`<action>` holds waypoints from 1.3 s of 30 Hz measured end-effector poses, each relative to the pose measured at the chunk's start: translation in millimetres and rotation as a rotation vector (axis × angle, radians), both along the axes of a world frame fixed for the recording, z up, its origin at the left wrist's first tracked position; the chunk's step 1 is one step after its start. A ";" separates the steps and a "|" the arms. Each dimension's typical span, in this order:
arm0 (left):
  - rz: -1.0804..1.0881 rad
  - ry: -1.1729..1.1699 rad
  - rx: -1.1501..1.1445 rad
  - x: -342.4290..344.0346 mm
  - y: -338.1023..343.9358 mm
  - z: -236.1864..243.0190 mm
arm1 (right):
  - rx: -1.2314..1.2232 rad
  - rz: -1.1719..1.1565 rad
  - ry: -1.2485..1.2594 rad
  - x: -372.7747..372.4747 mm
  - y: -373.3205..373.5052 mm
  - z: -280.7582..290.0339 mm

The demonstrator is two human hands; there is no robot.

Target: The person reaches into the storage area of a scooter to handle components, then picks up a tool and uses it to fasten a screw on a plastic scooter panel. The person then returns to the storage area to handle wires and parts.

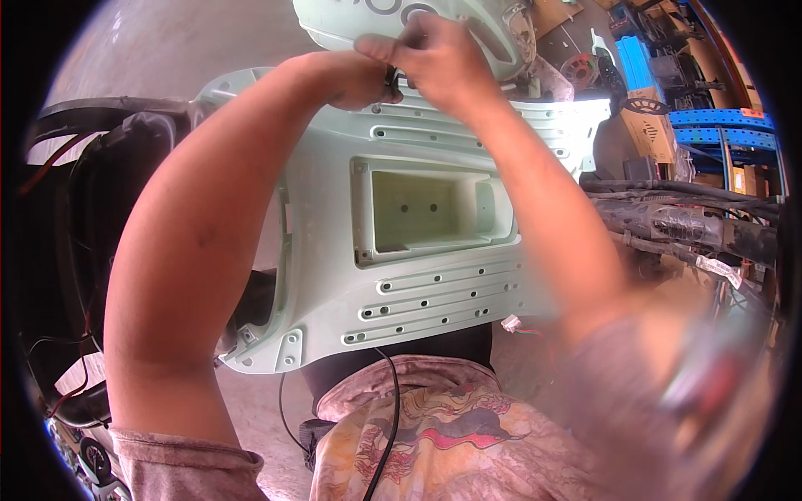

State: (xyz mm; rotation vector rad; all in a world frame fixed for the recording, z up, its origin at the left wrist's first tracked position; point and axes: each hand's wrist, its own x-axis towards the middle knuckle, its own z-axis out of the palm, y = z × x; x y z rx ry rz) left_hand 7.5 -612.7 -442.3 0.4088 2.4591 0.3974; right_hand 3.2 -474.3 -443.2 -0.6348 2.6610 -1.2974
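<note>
A pale green plastic scooter floor panel (326,179) lies before me, with slotted ribs, screw holes and a rectangular recessed box (426,209) in its middle. Both my arms reach over it to its far edge. There my left hand (355,81) is closed, its fingers curled low against the panel. My right hand (439,63) meets it from above, thumb and fingers pinched together. Between the two hands shows a small black piece (391,81), too covered by fingers to name. Just beyond stands another pale green body panel (359,21) with dark lettering.
Dark scooter frame parts (125,167) and loose wires are at the left. Black tubes and cables (693,217) lie at the right, near blue shelving (718,118) and cardboard boxes (650,129). A black cable (391,417) hangs over my shirt; a white connector (511,323) sticks out by the panel.
</note>
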 end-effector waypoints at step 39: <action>-0.014 -0.149 0.352 -27.1 -13.9 -67.4 | -0.411 0.626 -0.821 -37.0 44.9 -11.2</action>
